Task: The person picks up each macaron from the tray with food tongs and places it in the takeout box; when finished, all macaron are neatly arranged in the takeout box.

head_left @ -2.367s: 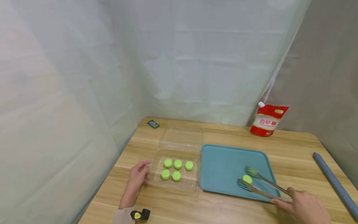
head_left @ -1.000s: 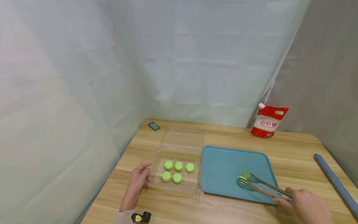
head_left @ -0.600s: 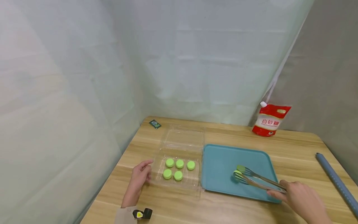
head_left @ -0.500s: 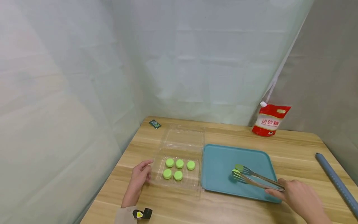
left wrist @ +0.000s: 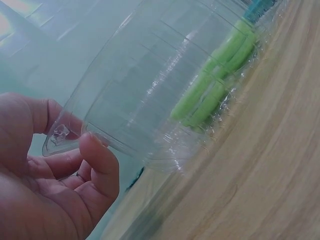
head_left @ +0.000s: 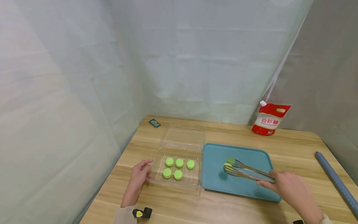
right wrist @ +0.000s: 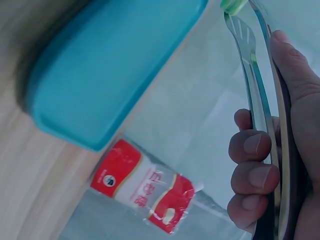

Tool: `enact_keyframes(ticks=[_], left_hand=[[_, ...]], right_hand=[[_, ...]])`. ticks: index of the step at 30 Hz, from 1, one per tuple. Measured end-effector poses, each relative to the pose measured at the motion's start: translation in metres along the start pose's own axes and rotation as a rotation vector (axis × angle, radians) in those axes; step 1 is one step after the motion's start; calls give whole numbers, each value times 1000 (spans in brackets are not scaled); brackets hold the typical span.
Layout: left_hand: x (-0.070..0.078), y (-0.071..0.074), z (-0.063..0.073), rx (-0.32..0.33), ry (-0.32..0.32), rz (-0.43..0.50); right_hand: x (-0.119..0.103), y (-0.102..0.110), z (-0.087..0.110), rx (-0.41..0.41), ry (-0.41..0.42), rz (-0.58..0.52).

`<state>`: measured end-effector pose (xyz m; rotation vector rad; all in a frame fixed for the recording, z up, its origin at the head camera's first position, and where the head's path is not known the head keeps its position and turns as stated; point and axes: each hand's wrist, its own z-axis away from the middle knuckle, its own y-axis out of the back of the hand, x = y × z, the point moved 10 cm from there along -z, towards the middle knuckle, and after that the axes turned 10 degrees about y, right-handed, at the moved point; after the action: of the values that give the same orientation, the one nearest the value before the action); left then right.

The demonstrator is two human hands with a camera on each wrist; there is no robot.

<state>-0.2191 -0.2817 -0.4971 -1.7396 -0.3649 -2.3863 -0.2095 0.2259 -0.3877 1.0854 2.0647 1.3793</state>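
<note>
In the head view, my left hand point(head_left: 139, 174) pinches the left rim of an open clear plastic container point(head_left: 193, 176). The left wrist view shows the thumb and fingers point(left wrist: 100, 162) on either side of that corner. Several green macarons point(head_left: 178, 175) lie in two rows inside the container. My right hand point(head_left: 292, 188) grips metal tongs point(head_left: 247, 175), whose slotted ends hold another green macaron point(head_left: 227, 167) over the blue tray point(head_left: 212, 182). From the right wrist, the fingers point(right wrist: 255, 175) are wrapped round the tongs, with the macaron point(right wrist: 232, 5) at their tips, partly cut off.
The container's clear lid point(head_left: 183, 137) lies folded back behind it. A red and white sugar pouch point(head_left: 268, 119) stands at the back right. A small dark packet point(head_left: 154, 123) lies at the back left, and a long grey-blue bar point(head_left: 335, 183) along the right.
The tongs have closed round the macaron on the tray, lifted it and carried it left. My right hand has moved left and forward with them. My left hand stays at the container.
</note>
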Motion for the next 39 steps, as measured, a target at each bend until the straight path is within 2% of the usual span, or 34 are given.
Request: enact_keyframes(ticks=[5, 10, 17, 25, 39], left_hand=[[0, 0, 0, -7, 14, -6], [-1, 0, -1, -15, 32, 2], [2, 1, 0, -6, 6, -2], [1, 1, -1, 0, 11, -1], [-4, 0, -1, 1, 42, 29]], right_hand=[[-5, 4, -10, 32, 50, 24], [-8, 5, -18, 17, 50, 28], [-14, 10, -31, 10, 41, 2], [-20, 13, -44, 5, 46, -7], [-36, 22, -59, 98, 145, -2]])
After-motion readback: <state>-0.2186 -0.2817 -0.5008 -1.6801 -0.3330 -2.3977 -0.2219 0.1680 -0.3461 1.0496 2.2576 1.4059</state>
